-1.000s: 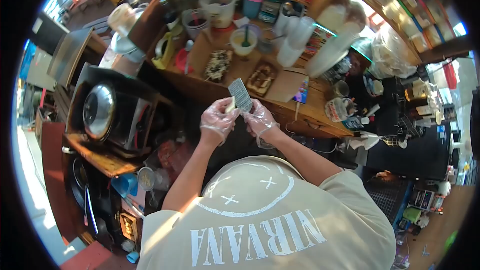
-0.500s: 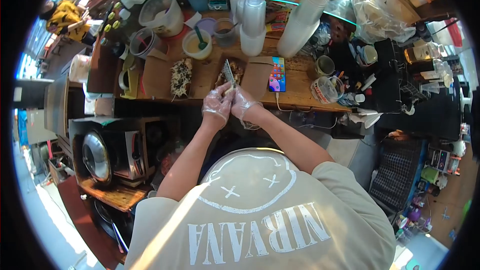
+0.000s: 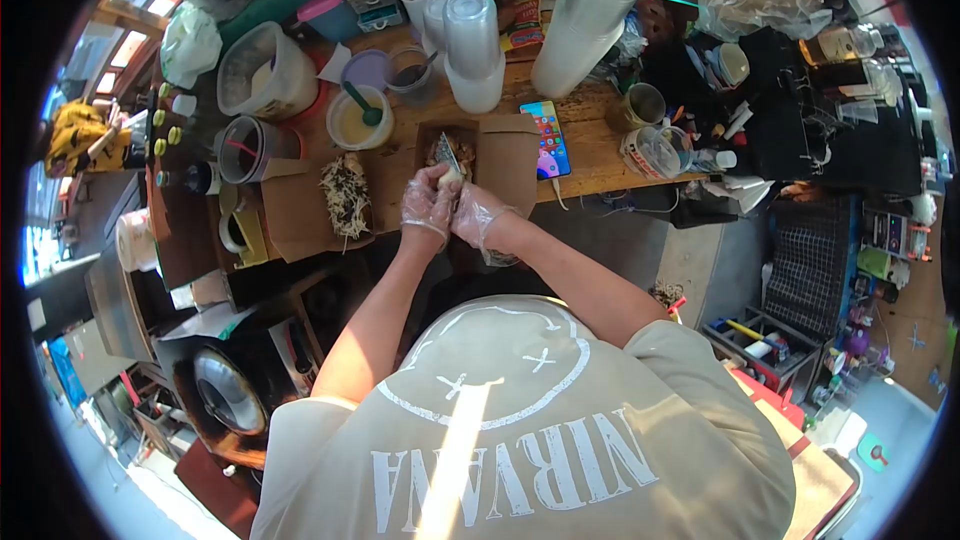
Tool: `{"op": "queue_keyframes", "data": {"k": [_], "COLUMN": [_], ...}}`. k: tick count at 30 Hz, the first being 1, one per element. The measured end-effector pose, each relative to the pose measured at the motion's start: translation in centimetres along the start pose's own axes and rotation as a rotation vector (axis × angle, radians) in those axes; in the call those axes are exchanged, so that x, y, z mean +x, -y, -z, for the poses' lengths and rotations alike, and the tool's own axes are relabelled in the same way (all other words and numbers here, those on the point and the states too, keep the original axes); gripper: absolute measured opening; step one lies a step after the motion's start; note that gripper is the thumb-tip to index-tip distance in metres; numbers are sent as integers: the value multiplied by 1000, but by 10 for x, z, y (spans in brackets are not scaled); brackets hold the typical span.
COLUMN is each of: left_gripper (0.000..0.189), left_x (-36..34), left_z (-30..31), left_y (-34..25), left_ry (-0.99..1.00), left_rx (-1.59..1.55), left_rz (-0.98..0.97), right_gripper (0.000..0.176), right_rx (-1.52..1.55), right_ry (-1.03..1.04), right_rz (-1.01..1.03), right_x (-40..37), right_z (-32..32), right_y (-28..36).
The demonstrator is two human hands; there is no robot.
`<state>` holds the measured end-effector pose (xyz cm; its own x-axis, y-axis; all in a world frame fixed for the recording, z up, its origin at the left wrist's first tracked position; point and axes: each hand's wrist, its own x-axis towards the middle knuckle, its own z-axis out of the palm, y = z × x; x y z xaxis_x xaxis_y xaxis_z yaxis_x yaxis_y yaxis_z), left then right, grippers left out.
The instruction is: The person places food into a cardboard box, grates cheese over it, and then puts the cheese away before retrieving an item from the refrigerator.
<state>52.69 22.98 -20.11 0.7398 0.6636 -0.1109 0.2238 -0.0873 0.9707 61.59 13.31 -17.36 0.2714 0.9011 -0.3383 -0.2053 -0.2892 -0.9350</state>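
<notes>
both gloved hands are working right over the open box [image 3: 508, 155] on the surface [image 3: 592, 152]; right hand [image 3: 480, 222] is gripping the grater [image 3: 446, 152], its long axis pointing away over the box; left hand [image 3: 427, 202] is pinching a pale chunk [image 3: 441, 178] against it, touching.

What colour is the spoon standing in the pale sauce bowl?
Green spoon; the head view shows it.

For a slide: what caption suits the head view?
Gloved left hand and right hand hold pale block and grater over open cardboard box.
</notes>
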Motion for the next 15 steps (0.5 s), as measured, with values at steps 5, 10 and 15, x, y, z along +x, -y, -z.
{"op": "queue_keyframes", "data": {"k": [5,10,15], "left_gripper": [26,27,25], "left_x": [27,50,66], "left_z": [0,3,8], "left_y": [-12,-11,-19], "left_ry": [79,136,157], "left_rx": [109,58,217], "left_rz": [48,67,36], "right_gripper": [17,11,10], "right_rx": [-102,-140,-106], "right_ry": [-82,-64,-166], "right_rz": [-197,-234,-412], "right_x": [-20,-8,-16], "right_z": [8,5,1], "right_y": [61,31,62]}}
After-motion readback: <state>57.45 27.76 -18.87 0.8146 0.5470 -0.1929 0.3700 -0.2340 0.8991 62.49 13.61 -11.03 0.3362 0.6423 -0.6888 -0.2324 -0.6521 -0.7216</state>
